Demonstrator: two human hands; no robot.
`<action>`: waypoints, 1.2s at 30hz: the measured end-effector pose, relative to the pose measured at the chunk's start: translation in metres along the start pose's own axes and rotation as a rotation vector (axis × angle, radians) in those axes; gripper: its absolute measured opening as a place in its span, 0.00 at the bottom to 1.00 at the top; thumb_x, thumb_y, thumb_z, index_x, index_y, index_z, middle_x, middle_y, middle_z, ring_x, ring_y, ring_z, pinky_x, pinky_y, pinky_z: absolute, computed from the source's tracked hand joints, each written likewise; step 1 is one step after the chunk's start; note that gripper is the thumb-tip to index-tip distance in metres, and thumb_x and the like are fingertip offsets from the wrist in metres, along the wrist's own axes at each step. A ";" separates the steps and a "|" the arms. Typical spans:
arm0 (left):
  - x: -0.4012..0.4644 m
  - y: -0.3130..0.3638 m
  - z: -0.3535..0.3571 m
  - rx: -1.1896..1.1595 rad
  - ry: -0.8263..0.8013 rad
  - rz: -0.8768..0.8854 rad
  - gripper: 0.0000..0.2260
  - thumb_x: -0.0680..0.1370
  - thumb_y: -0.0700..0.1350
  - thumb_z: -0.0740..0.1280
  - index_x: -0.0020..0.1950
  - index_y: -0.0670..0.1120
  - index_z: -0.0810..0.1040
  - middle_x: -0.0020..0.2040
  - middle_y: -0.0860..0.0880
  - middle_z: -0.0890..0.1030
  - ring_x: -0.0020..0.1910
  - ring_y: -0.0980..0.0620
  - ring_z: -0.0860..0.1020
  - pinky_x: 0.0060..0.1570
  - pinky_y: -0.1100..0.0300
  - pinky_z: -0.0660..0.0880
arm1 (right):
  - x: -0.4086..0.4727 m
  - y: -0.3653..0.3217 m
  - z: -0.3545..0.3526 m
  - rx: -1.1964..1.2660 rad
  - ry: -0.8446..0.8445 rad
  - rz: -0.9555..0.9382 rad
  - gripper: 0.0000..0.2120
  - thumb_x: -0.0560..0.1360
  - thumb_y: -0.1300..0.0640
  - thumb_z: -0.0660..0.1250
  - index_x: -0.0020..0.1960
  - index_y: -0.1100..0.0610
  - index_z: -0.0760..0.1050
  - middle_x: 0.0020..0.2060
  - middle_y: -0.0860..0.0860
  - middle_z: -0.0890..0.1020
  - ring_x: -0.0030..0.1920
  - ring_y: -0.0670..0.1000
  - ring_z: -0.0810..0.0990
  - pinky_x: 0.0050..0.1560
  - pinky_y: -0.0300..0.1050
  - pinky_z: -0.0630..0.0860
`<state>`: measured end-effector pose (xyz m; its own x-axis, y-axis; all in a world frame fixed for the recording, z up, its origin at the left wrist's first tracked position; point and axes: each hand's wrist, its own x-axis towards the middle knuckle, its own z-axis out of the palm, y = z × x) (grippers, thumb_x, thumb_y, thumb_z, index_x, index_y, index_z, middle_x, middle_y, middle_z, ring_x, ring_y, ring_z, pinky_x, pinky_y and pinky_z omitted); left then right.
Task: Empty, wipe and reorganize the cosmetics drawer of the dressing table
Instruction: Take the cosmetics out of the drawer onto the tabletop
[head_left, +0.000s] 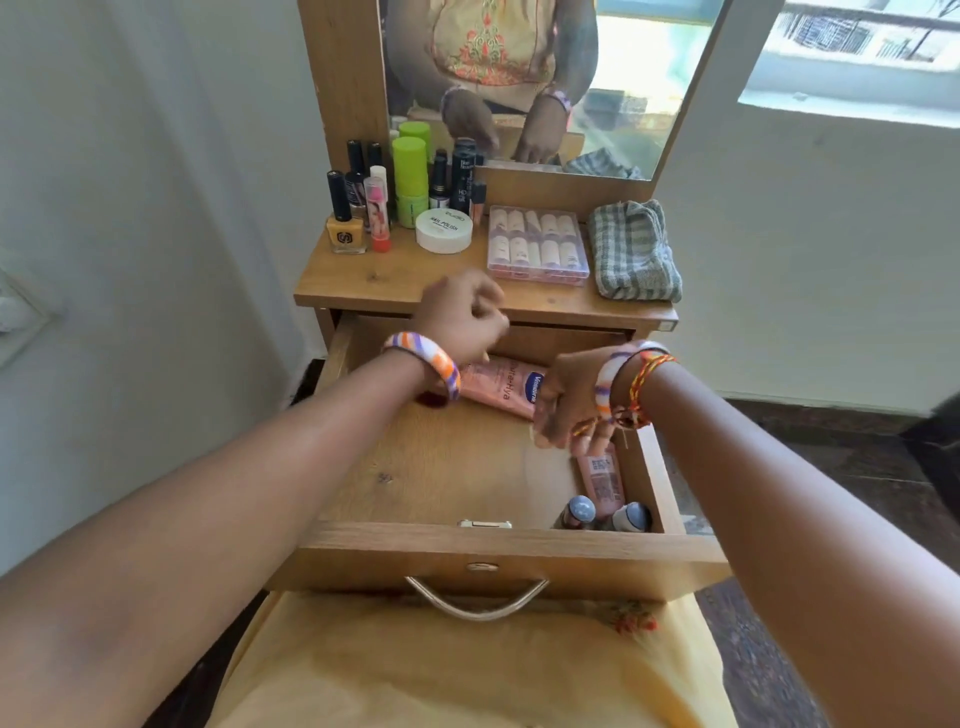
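Head view: drawer (483, 551) open; small bottles (579, 512) upright in near-right corner, pink tube (602, 475) beside. Right hand (563, 400) curled above that tube, grip contents hidden — cannot tell. Vaseline tube (501, 384) lies beyond, under left hand (462, 317), fingers curled, seemingly empty. Risk: reaching wrist could topple bottles. Cloth (634, 252) on surface (395, 283).

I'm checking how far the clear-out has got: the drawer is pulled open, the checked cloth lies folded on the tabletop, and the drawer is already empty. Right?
Not quite. The head view shows the drawer open and the checked cloth folded on the tabletop, but the drawer is not empty: a pink tube lies at its back, and another pink tube and two small bottles sit in its right front corner.
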<state>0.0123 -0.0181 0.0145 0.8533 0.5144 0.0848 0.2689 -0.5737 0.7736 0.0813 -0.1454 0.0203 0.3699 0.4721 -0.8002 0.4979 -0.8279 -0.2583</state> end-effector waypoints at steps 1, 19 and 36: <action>-0.014 0.001 0.006 0.016 -0.204 0.011 0.10 0.75 0.39 0.68 0.56 0.41 0.77 0.48 0.45 0.82 0.37 0.51 0.80 0.31 0.70 0.76 | -0.002 0.002 0.005 -0.058 -0.040 0.036 0.15 0.78 0.65 0.62 0.64 0.65 0.72 0.31 0.54 0.72 0.31 0.49 0.71 0.33 0.38 0.74; -0.067 0.007 0.065 0.401 -0.917 0.304 0.18 0.76 0.36 0.67 0.66 0.44 0.75 0.60 0.43 0.79 0.51 0.43 0.82 0.45 0.54 0.81 | -0.010 0.030 0.046 -0.771 0.292 0.103 0.18 0.77 0.57 0.62 0.66 0.59 0.70 0.49 0.52 0.76 0.45 0.50 0.74 0.34 0.36 0.70; 0.024 0.025 -0.087 0.338 0.021 0.121 0.14 0.74 0.46 0.71 0.58 0.44 0.79 0.57 0.46 0.80 0.50 0.51 0.75 0.46 0.62 0.68 | -0.031 -0.049 -0.071 -0.108 0.848 -0.297 0.11 0.66 0.58 0.74 0.48 0.59 0.82 0.35 0.51 0.79 0.28 0.47 0.73 0.29 0.37 0.71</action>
<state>0.0002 0.0356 0.0906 0.8796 0.4406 0.1791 0.3018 -0.8081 0.5059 0.1010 -0.0977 0.0961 0.6472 0.7617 -0.0300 0.7201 -0.6238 -0.3038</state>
